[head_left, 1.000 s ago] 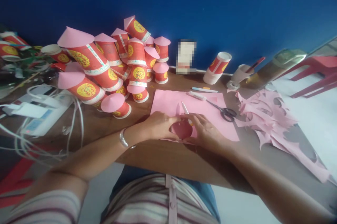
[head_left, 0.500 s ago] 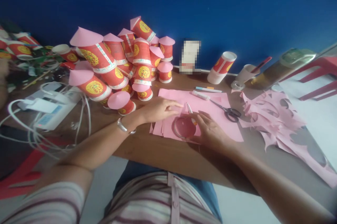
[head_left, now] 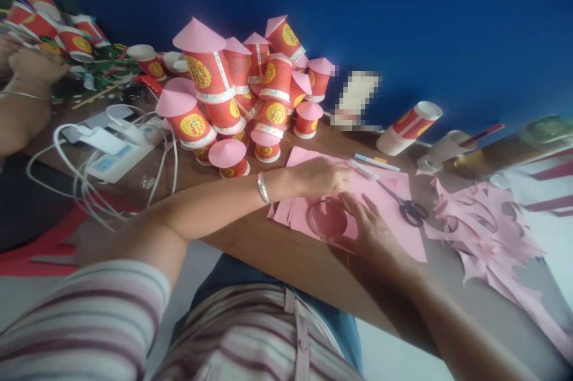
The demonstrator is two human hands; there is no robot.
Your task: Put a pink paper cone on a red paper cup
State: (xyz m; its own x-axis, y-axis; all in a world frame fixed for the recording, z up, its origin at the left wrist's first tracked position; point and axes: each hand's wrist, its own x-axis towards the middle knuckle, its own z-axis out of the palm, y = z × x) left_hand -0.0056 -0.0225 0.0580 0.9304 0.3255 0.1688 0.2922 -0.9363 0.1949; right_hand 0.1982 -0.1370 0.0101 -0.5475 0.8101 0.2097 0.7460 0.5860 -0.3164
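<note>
My left hand reaches across a pink paper sheet with its fingers curled at the near end of a white marker. What they grip, if anything, is hidden. My right hand lies flat on the sheet with fingers stretched, beside a round ring resting on the paper. Black scissors lie on the sheet just right of my right hand.
A heap of red paper cups with pink cone tops stands behind my left arm. A white device with cables lies left. Pink paper offcuts lie right. Another person's hand is at far left. A lone cup lies tipped.
My left hand slid right, from beside the ring to the white marker. The pen earlier between my right fingers no longer shows. The camera turned left.
</note>
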